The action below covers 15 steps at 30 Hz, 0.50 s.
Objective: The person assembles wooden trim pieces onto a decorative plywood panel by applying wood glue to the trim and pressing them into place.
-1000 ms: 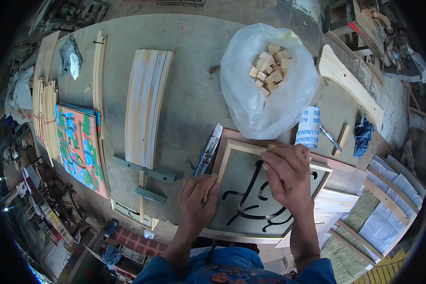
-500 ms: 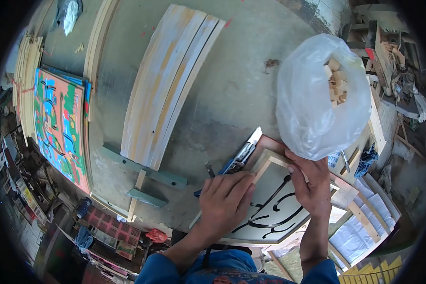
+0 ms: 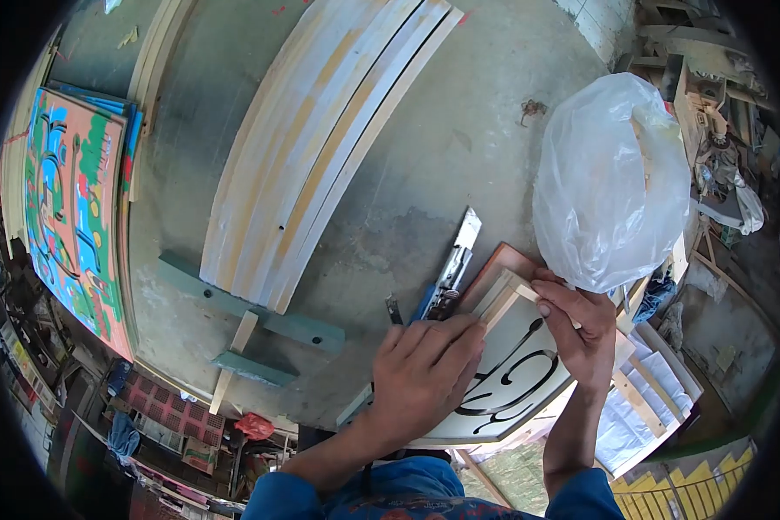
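A white panel with black curved shapes (image 3: 520, 373) and a pale wooden frame lies at the table's near edge. My left hand (image 3: 426, 368) rests on the frame's left side, its fingers pressed together along the wood. My right hand (image 3: 581, 329) is closed at the frame's far right corner, thumb against the fingers; what it pinches is too small to make out. Just beyond my left hand lies a utility knife (image 3: 451, 269) with a broad metal blade. A plastic bag (image 3: 611, 186) stands beyond my right hand, with wood pieces faintly visible inside.
Long grey-and-tan boards (image 3: 312, 147) lie on the table (image 3: 459, 156). Green-painted wood pieces (image 3: 299, 329) sit at their near end. Colourful painted panels (image 3: 74, 208) are stacked at the left. Wooden frames with white sheets (image 3: 637, 416) are at the lower right.
The view has shifted, so the boards and painted panels appear further left. My hands remain at the frame. The bag's opening now shows less of the wood pieces.
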Each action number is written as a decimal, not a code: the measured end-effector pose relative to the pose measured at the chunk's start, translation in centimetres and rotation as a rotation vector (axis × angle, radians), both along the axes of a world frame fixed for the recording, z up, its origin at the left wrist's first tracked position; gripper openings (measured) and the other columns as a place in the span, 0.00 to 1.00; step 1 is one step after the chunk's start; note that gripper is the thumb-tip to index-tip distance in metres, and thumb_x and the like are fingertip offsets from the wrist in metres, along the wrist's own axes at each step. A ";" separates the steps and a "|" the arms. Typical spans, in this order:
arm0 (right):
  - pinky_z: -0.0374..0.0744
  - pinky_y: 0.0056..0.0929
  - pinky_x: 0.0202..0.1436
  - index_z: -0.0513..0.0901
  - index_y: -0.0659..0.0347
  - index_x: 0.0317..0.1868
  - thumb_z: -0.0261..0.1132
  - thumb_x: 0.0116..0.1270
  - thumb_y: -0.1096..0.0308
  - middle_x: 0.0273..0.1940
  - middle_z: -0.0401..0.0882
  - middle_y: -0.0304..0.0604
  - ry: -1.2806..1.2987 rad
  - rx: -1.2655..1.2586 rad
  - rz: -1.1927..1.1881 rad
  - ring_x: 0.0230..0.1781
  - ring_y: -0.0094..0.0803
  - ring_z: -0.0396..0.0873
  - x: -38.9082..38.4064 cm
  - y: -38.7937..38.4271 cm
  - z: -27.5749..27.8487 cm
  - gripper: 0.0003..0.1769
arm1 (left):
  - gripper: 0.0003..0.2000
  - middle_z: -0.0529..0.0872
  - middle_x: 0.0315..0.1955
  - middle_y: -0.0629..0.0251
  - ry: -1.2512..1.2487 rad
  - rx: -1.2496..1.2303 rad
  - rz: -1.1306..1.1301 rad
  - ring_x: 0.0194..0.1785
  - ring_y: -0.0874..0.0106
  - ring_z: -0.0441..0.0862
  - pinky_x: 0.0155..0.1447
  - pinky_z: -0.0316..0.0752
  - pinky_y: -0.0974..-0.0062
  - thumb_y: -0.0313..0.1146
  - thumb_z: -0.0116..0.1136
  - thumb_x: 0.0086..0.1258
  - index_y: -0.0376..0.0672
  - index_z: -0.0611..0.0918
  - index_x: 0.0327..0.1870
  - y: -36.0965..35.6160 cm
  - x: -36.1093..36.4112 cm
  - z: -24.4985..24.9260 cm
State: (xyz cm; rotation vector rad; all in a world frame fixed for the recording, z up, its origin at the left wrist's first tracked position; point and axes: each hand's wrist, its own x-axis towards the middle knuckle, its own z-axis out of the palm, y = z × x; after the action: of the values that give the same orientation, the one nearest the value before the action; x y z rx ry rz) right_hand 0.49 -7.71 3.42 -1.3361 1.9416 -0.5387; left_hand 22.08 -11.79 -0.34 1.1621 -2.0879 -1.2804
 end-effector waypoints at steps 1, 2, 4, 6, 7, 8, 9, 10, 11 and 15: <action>0.77 0.35 0.59 0.88 0.62 0.48 0.68 0.60 0.82 0.48 0.87 0.52 -0.010 -0.009 -0.007 0.52 0.41 0.84 0.0 0.0 -0.1 0.15 | 0.13 0.87 0.44 0.71 0.001 0.001 0.001 0.37 0.72 0.81 0.40 0.68 0.72 0.28 0.71 0.60 0.45 0.86 0.47 0.0 0.0 0.0; 0.77 0.34 0.59 0.88 0.62 0.48 0.68 0.60 0.82 0.48 0.87 0.52 -0.020 -0.018 -0.014 0.52 0.41 0.84 0.0 0.0 -0.1 0.15 | 0.13 0.88 0.44 0.71 0.005 0.000 0.003 0.37 0.72 0.81 0.40 0.68 0.73 0.27 0.71 0.60 0.45 0.86 0.46 0.0 0.0 0.0; 0.77 0.34 0.59 0.89 0.63 0.47 0.68 0.60 0.82 0.48 0.87 0.53 -0.007 -0.026 -0.015 0.51 0.41 0.84 0.1 0.2 -0.2 0.15 | 0.13 0.88 0.45 0.70 0.007 -0.001 0.005 0.37 0.72 0.81 0.40 0.68 0.73 0.27 0.71 0.60 0.44 0.86 0.46 0.0 0.0 0.1; 0.77 0.34 0.58 0.89 0.63 0.47 0.68 0.60 0.82 0.48 0.87 0.53 0.005 -0.034 -0.018 0.51 0.40 0.84 0.1 0.3 -0.3 0.15 | 0.13 0.88 0.46 0.70 -0.034 0.002 -0.017 0.37 0.73 0.82 0.41 0.68 0.73 0.27 0.71 0.60 0.44 0.86 0.46 -0.3 -0.1 0.6; 0.77 0.33 0.58 0.89 0.63 0.48 0.68 0.60 0.82 0.48 0.87 0.53 0.011 -0.024 -0.024 0.50 0.40 0.84 0.1 0.4 -0.3 0.15 | 0.13 0.88 0.46 0.70 -0.034 0.002 -0.019 0.37 0.73 0.82 0.41 0.68 0.73 0.27 0.71 0.60 0.44 0.86 0.46 -0.4 -0.1 0.7; 0.77 0.33 0.58 0.89 0.63 0.48 0.68 0.60 0.82 0.48 0.87 0.53 0.017 -0.015 -0.031 0.50 0.40 0.84 0.2 0.4 -0.3 0.15 | 0.13 0.88 0.46 0.70 -0.038 -0.015 -0.019 0.38 0.73 0.82 0.42 0.68 0.73 0.27 0.71 0.60 0.44 0.86 0.46 -0.5 -0.1 0.7; 0.77 0.33 0.58 0.89 0.63 0.48 0.68 0.60 0.82 0.48 0.87 0.53 0.017 -0.015 -0.033 0.50 0.40 0.84 0.2 0.4 -0.3 0.15 | 0.13 0.89 0.47 0.69 -0.042 -0.033 -0.019 0.38 0.73 0.82 0.44 0.68 0.73 0.27 0.71 0.60 0.44 0.86 0.46 -0.6 -0.2 0.8; 0.77 0.33 0.58 0.89 0.63 0.48 0.68 0.61 0.81 0.48 0.87 0.53 0.022 -0.016 -0.019 0.50 0.39 0.84 0.1 0.3 -0.2 0.15 | 0.13 0.89 0.47 0.69 -0.042 -0.034 -0.020 0.38 0.73 0.82 0.44 0.68 0.73 0.27 0.71 0.60 0.44 0.86 0.46 -0.5 -0.2 0.8; 0.77 0.33 0.57 0.89 0.63 0.48 0.68 0.61 0.81 0.48 0.87 0.53 0.026 -0.018 -0.005 0.50 0.39 0.84 0.1 0.3 -0.2 0.15 | 0.13 0.89 0.47 0.69 -0.037 -0.020 -0.007 0.38 0.73 0.82 0.45 0.68 0.73 0.27 0.71 0.60 0.43 0.86 0.47 -0.5 -0.3 0.7; 0.78 0.32 0.57 0.89 0.63 0.48 0.69 0.61 0.81 0.47 0.87 0.53 0.034 -0.039 0.010 0.50 0.38 0.84 0.0 0.4 -0.4 0.15 | 0.13 0.89 0.47 0.68 -0.025 -0.016 -0.019 0.38 0.74 0.83 0.47 0.68 0.73 0.27 0.71 0.61 0.42 0.86 0.47 -0.4 -0.3 0.6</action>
State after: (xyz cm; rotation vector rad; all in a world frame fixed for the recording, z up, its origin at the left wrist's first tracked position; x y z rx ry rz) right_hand 0.52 -7.30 3.02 -1.3869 1.9595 -0.5553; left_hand 21.83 -12.23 0.29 1.1596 -2.1282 -1.2616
